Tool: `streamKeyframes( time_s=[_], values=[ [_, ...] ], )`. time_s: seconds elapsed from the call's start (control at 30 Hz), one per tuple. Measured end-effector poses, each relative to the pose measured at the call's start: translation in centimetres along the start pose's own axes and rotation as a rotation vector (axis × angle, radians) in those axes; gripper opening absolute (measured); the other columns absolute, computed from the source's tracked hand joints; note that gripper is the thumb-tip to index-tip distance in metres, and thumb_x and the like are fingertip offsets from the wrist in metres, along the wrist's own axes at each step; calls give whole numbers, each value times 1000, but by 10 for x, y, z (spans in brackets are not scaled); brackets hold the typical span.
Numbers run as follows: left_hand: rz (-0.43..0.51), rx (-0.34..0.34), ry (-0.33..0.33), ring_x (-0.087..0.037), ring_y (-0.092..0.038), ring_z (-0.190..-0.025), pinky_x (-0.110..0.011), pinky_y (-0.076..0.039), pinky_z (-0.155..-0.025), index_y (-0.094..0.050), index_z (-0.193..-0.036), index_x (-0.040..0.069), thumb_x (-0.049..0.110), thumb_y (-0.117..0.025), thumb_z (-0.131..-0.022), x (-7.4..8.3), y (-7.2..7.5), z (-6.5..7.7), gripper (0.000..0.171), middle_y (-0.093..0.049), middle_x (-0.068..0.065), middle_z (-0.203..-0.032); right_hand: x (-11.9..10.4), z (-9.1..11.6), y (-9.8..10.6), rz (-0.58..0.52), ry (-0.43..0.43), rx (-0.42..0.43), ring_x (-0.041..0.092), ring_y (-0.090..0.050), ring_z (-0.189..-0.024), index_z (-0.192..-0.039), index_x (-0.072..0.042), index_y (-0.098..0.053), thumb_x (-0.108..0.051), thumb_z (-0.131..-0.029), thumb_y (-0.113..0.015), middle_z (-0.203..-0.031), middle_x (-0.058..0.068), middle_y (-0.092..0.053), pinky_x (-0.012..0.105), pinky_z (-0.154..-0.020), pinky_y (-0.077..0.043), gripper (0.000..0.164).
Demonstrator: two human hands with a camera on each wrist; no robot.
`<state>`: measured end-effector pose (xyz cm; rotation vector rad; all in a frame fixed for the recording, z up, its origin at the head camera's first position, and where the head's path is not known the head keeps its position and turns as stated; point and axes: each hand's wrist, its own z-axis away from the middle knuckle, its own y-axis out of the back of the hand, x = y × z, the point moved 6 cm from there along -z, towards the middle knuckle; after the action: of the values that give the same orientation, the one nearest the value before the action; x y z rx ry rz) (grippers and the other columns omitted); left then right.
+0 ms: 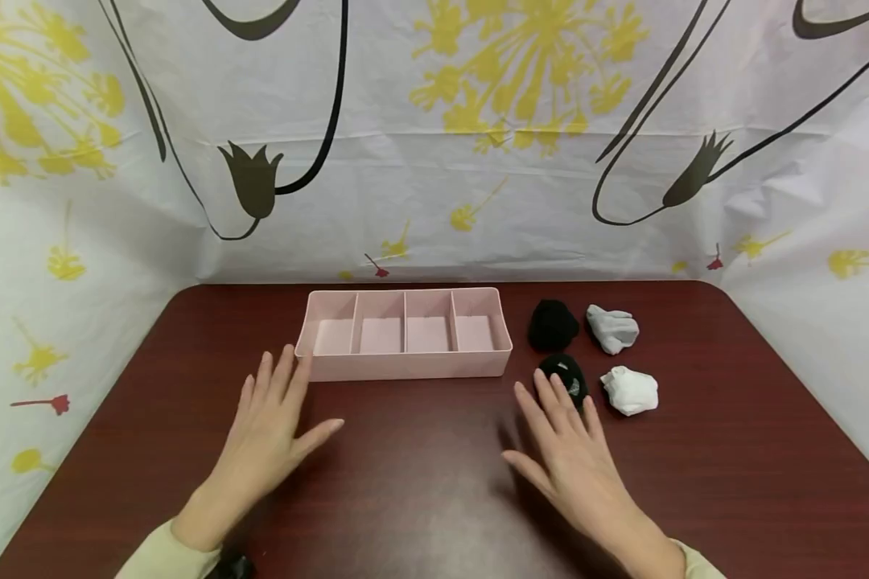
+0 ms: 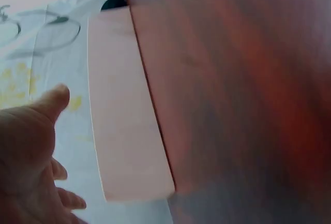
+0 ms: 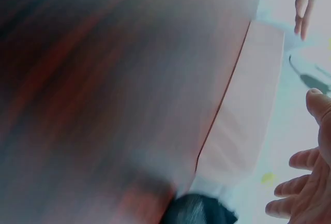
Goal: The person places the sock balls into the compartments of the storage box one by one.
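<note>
My left hand [image 1: 266,430] hovers with fingers spread at the near left corner of a pink divided box [image 1: 405,368], its fingertips overlapping that corner in the head view. The box has several bare compartments in a row. Over on the right, my right hand [image 1: 575,466] is held with straight, spread fingers, and its fingertips partly cover a rolled black sock bundle [image 1: 566,371] with a small pale mark. Behind that lies another black bundle [image 1: 553,326]. A grey bundle [image 1: 612,328] and a white bundle [image 1: 631,392] sit to their right. Neither hand holds anything.
The dark red-brown table [image 1: 420,474] has rounded far corners. A white sheet [image 1: 420,201] with yellow and dark flower prints hangs behind it and along both sides. A small black object [image 1: 233,567] shows at the bottom edge beside the left sleeve.
</note>
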<state>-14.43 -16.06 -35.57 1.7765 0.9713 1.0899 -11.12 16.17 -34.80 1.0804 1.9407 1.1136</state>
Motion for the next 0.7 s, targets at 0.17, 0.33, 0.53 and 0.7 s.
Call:
streamKeyframes(
  time_s=[0.17, 0.33, 0.53, 0.7],
  values=[
    [236, -88, 69, -42, -5, -142, -60, -17, -107, -8, -152, 7, 46, -71, -80, -24, 1, -12, 103, -12, -22, -155, 28, 5, 10, -55, -36, 37, 33, -31, -137, -142, -10, -42, -48, -85, -62, -145, 18, -39, 65, -97, -27, 71],
    [330, -127, 102, -38, -10, -143, -58, -19, -108, -4, -152, 8, 46, -76, -75, -44, 0, -24, 112, -11, -18, -156, 55, 4, 17, -114, -42, 41, 38, -39, -129, -139, -5, -43, -30, -73, -79, -140, 23, -42, 68, -90, -32, 79],
    [363, -151, 91, -39, -18, -140, -57, -23, -107, -6, -151, 4, 42, -80, -72, -59, -1, -42, 115, -14, -21, -155, 76, -2, 14, -207, -46, -60, 44, -42, -122, -144, -4, -36, -19, -71, -82, -142, 26, -37, 57, -85, -42, 87],
    [409, -184, 90, -38, -15, -141, -57, -20, -108, -5, -151, 4, 39, -81, -71, -68, -4, -54, 116, -12, -20, -156, 87, -8, 5, -241, -48, -144, 43, -44, -122, -145, -2, -31, -17, -72, -81, -142, 28, -34, 53, -85, -43, 90]
  ],
)
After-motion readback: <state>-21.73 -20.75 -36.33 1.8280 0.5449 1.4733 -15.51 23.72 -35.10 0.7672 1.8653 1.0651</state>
